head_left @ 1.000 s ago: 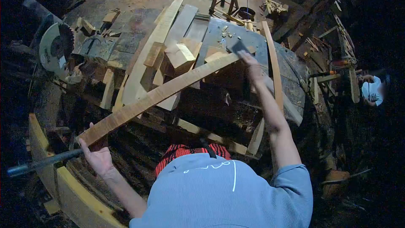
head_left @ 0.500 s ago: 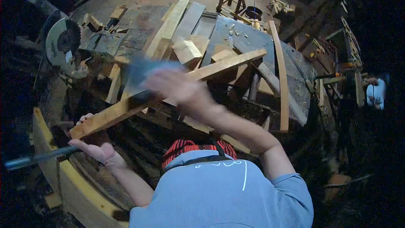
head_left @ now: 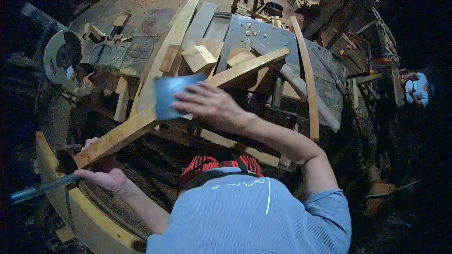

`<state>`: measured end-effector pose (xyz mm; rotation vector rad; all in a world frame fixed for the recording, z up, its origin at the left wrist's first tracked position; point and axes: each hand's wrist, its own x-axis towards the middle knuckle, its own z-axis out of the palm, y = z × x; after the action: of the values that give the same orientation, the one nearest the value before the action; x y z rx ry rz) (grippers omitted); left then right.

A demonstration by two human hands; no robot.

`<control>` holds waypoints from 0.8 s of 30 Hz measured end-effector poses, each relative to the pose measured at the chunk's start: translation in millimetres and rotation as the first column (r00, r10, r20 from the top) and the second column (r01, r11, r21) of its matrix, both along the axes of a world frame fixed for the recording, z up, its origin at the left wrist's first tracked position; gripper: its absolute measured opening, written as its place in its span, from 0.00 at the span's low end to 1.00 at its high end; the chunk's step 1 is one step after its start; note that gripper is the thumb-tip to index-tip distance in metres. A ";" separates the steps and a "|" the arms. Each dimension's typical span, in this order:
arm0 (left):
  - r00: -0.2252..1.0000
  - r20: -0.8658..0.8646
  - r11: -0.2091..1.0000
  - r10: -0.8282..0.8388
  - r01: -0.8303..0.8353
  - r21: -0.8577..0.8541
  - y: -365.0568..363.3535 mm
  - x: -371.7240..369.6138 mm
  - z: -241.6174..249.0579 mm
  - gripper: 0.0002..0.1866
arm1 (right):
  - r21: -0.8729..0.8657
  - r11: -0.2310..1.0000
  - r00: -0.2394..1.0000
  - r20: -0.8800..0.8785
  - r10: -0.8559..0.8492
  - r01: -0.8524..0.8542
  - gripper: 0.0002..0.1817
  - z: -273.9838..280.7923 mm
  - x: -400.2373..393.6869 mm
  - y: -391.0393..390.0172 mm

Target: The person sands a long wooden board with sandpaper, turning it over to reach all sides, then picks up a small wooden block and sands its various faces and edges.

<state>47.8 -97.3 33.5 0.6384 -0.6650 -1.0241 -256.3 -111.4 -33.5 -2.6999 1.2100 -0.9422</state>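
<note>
A long wooden beam (head_left: 123, 137) runs diagonally from lower left to upper right in front of me. My left hand (head_left: 104, 171) is wrapped round its lower left end, thumb below and fingertips showing above. A dark rod lies beside that hand at the left. On the middle of the beam my right hand (head_left: 207, 103) presses a blue-grey flat sheet (head_left: 168, 98), its fingers lying over the sheet's right part. The sheet covers the beam's top face there. The right palm is hidden from view.
A circular saw blade (head_left: 70, 51) stands at the left. Wood blocks and boards lie on the workbench (head_left: 282, 37) beyond the beam. A curved plank (head_left: 308, 80) leans at the right. Curved timber (head_left: 101, 216) lies at lower left. Another person (head_left: 416, 89) is far right.
My right hand and the sheet, blurred before, show more clearly and sit slightly lower and to the right along the beam. The whole view has shifted slightly. My left hand keeps its hold.
</note>
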 end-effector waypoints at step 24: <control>0.988 -0.152 0.987 0.029 -0.004 0.159 -0.3 17.4 -9.1 0.27 | -0.086 0.833 0.835 0.124 -0.536 0.547 0.23 -24.7 -65.4 -20.1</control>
<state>65.2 -97.6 24.4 0.6936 -0.4451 -1.1061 -321.7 -131.5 -58.2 -2.3783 2.0168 -1.2085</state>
